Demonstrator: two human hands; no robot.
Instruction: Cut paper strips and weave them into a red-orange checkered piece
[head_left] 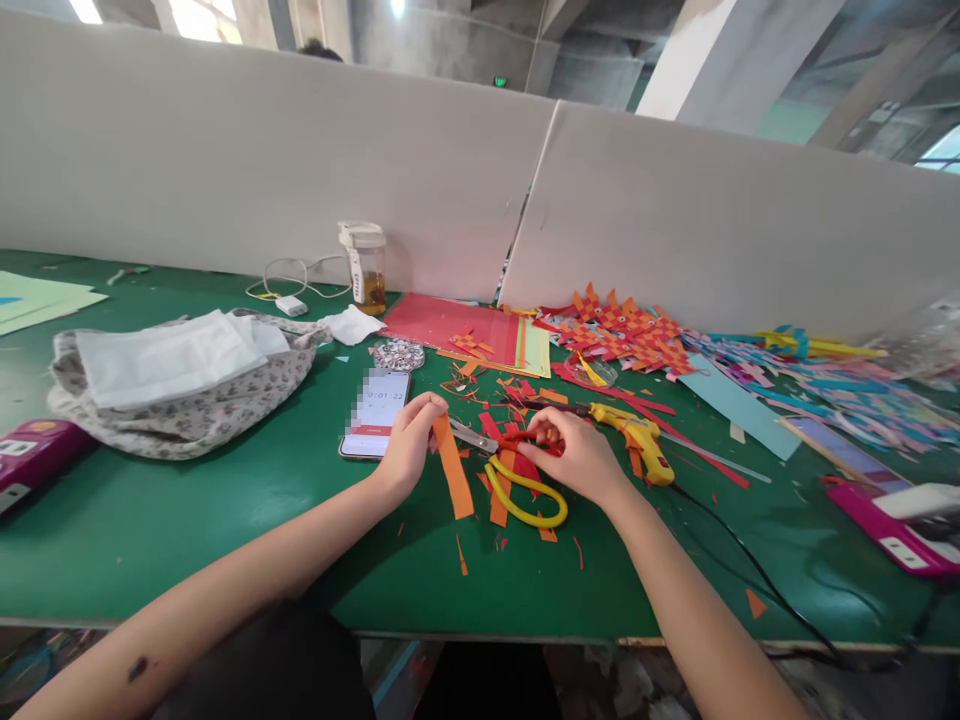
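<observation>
My left hand [409, 440] pinches the top of an orange paper strip [454, 470] that hangs down onto the green table [187, 520]. My right hand [577, 455] grips thin red paper strips [525, 445] just right of it. Scissors with yellow handles [525, 490] lie between the hands, their blades pointing toward the left hand. Red and orange scraps [517, 395] are scattered around the hands.
A phone [375, 412] lies left of the hands, a yellow glue gun [634, 435] right of them, its black cord [750, 570] trailing to the table edge. Woven paper pieces [622, 330], a cloth bag [187, 385], a bottle [367, 265] and a pink box [892, 520] sit around. A white partition [675, 220] backs the table.
</observation>
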